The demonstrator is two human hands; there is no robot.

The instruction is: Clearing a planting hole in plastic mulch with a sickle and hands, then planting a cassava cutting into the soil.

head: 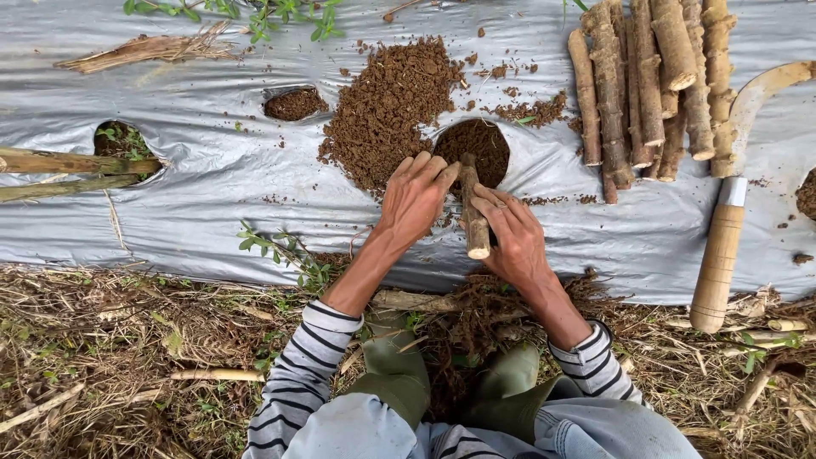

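Observation:
A short woody stem cutting (472,208) stands tilted with its far end in a round soil-filled hole (484,144) cut in silver plastic mulch sheeting (212,187). My left hand (415,200) lies flat against the cutting's left side, fingers reaching to the hole's edge. From the right, my right hand (510,234) wraps the cutting near its cut top end. A heap of loose brown soil (387,106) lies just left of the hole.
A bundle of several more cuttings (650,81) lies at the upper right. A curved sickle with a wooden handle (721,255) rests beside it. Other holes (293,104) (123,140) show in the sheet. Bamboo sticks (68,163) lie left. Dry straw covers the ground near my green boots (395,370).

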